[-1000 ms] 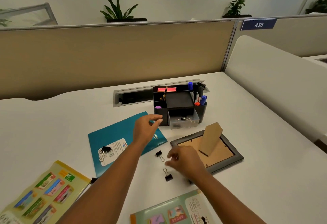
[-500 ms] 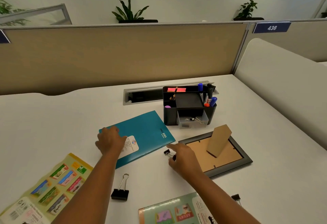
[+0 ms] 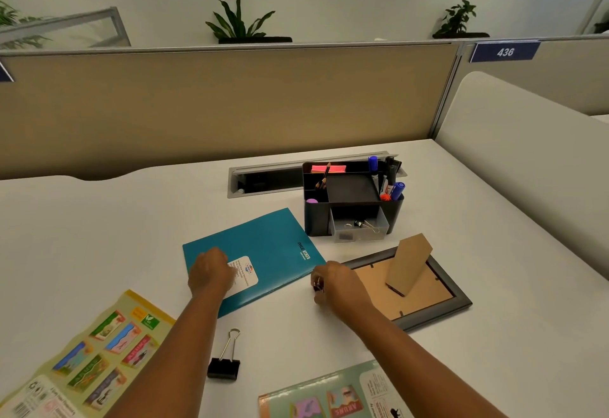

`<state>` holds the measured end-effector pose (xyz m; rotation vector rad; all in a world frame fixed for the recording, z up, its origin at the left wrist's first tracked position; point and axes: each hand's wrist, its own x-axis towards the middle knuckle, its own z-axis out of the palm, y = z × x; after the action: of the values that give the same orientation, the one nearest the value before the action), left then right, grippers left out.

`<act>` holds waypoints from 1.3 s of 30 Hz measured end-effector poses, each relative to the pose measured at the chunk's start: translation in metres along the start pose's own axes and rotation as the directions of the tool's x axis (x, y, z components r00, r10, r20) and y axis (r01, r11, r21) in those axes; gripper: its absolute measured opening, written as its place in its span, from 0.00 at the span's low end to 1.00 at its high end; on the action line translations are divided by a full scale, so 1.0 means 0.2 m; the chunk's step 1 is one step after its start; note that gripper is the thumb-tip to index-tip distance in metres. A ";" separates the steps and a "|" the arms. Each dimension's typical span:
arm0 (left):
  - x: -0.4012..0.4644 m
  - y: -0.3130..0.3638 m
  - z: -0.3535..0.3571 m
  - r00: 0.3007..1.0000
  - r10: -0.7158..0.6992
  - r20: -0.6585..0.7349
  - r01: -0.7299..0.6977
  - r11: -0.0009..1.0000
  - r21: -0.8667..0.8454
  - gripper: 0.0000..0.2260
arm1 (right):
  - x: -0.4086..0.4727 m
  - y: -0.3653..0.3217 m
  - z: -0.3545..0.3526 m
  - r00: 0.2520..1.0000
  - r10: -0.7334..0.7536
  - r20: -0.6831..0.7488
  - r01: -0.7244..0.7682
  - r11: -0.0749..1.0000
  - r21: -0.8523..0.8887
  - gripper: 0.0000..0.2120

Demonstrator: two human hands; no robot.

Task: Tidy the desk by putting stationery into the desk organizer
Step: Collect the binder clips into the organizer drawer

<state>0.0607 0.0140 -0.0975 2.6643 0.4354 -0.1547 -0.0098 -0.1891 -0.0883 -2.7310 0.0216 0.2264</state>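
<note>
Fingers (image 3: 318, 280) of the right hand (image 3: 342, 285) pinch a small binder clip (image 3: 318, 286) on the table (image 3: 99, 236); left hand (image 3: 211, 274), curled, hides its hold; desk organizer (image 3: 352, 200) lies ahead-right, nearer the right hand.

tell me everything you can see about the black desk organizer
The desk organizer is dark, plastic-looking, and stands upright on the white desk before a cable slot, just behind the teal folder. Its compartments hold blue-capped markers, a pencil and pink notes. A clear drawer is pulled out in front, holding metal clips. No hand touches it.
</note>
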 end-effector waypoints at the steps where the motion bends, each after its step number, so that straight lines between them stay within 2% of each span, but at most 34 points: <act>1: 0.00 0.00 0.00 1.000 0.005 0.000 -0.005 1.000 -0.001 0.12 | 0.01 0.01 -0.03 1.000 0.010 -0.008 -0.010 1.000 0.019 0.11; 6: 0.01 0.01 0.01 1.000 0.026 -0.001 -0.026 1.000 0.013 0.14 | 0.06 0.05 -0.24 0.995 0.043 -0.091 -0.028 0.986 0.163 0.07; 9: 0.01 0.01 0.02 1.000 0.025 -0.002 -0.025 1.000 0.002 0.14 | 0.08 0.09 -0.38 0.945 0.126 -0.300 0.012 0.908 0.418 0.05; 11: 0.01 0.01 0.02 1.000 0.022 0.000 -0.022 1.000 0.002 0.15 | 0.10 0.13 -0.46 0.894 0.172 -0.415 0.056 0.875 0.482 0.06; 13: 0.01 0.01 0.02 1.000 0.022 0.003 -0.022 1.000 -0.002 0.15 | 0.13 0.17 -0.50 0.894 0.136 -0.428 0.060 0.909 0.413 0.06; 17: 0.01 0.01 0.02 1.000 0.028 0.001 -0.028 0.999 -0.021 0.14 | 0.20 0.20 -0.50 0.953 0.049 -0.299 0.029 0.967 0.253 0.08; 22: 0.00 0.00 0.01 1.000 0.013 -0.001 -0.013 0.999 -0.048 0.13 | 0.25 0.22 -0.48 0.974 0.100 -0.203 -0.070 0.986 0.149 0.12; 29: 0.00 0.00 0.00 1.000 0.000 0.022 0.002 0.997 -0.071 0.14 | 0.25 0.27 -0.46 0.944 0.121 -0.308 -0.070 0.982 0.173 0.16; 32: 0.00 0.01 -0.01 1.000 -0.009 0.022 0.011 0.996 -0.092 0.13 | 0.23 0.27 -0.45 0.924 0.088 -0.371 -0.025 0.985 0.169 0.13; 34: 0.00 0.02 -0.01 1.000 -0.010 0.022 0.013 0.993 -0.120 0.11 | 0.21 0.26 -0.45 0.917 -0.013 -0.398 0.059 0.993 0.103 0.11; 36: -0.01 0.03 -0.02 1.000 -0.005 0.026 0.009 0.988 -0.152 0.10 | 0.20 0.25 -0.42 0.925 -0.124 -0.358 0.125 0.992 -0.020 0.11; 39: -0.03 0.07 -0.03 0.999 0.002 0.036 0.006 0.973 -0.229 0.09 | 0.21 0.27 -0.38 0.936 -0.139 -0.323 0.085 0.981 -0.176 0.14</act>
<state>0.0608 0.0029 -0.0844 2.4304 0.4174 -0.1439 0.0415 -0.2679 -0.0463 -2.8850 -0.0606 -0.2820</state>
